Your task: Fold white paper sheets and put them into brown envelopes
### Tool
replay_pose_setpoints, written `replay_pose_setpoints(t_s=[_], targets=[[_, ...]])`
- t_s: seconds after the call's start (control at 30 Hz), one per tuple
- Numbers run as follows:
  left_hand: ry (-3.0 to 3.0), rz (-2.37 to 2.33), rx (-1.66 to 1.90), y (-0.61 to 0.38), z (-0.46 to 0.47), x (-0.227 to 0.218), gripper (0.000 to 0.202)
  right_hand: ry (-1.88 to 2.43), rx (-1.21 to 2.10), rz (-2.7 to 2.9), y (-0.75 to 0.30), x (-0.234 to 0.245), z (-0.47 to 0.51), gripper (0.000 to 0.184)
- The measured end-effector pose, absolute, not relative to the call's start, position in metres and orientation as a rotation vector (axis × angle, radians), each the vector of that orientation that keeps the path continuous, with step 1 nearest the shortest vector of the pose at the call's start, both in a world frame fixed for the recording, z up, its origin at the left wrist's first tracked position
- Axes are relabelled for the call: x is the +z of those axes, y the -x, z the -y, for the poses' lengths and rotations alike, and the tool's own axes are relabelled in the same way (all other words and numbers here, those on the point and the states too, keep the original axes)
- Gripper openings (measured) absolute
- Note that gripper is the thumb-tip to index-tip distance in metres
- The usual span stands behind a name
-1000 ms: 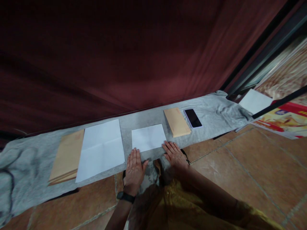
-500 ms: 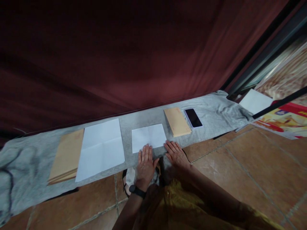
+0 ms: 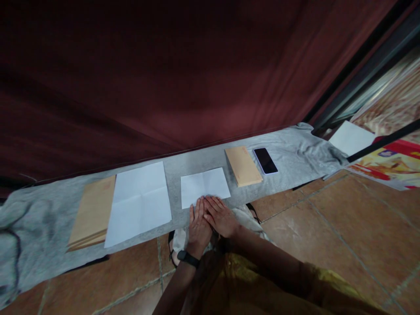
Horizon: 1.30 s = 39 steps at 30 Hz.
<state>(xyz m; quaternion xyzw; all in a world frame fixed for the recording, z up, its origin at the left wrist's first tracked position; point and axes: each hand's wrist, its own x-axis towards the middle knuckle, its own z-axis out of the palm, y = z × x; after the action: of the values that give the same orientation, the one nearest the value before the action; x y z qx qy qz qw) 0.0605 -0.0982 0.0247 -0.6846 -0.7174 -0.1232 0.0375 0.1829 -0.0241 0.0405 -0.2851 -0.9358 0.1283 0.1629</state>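
Observation:
A folded white sheet of paper (image 3: 205,184) lies flat on the grey cloth (image 3: 193,162) in front of me. My left hand (image 3: 198,225) rests flat with its fingertips on the near edge of this sheet. Beside it, partly over its thumb side, my right hand (image 3: 221,216) lies with fingers stretched out, its tips at the same near edge. Neither hand grips anything. To the right is a brown envelope (image 3: 243,166), and left of the folded sheet lies a larger creased white sheet (image 3: 139,203).
Several brown envelopes (image 3: 92,210) are stacked at the left, partly under the large sheet. A phone (image 3: 265,161) lies right of the single envelope. A dark red curtain (image 3: 183,87) hangs behind the cloth. Tiled floor (image 3: 315,232) shows in front, and a printed box (image 3: 390,162) stands at right.
My right hand has slid left along the near edge of the folded sheet, from its right corner to my left hand. The left hand stays almost where it was.

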Motion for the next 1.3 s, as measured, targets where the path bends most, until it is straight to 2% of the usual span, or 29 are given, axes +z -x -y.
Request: replay_pose_setpoints(t_s=[0.47,1.3], targets=[[2.034,2.243,-0.437,-0.043,0.106,0.028,0.065,0.871,0.314,2.641,-0.195,0.03,0.019,0.051],[1.9,2.263,-0.374,-0.031,0.117,0.025,0.073,1.009,0.206,2.639,-0.238,0.032,0.004,0.051]])
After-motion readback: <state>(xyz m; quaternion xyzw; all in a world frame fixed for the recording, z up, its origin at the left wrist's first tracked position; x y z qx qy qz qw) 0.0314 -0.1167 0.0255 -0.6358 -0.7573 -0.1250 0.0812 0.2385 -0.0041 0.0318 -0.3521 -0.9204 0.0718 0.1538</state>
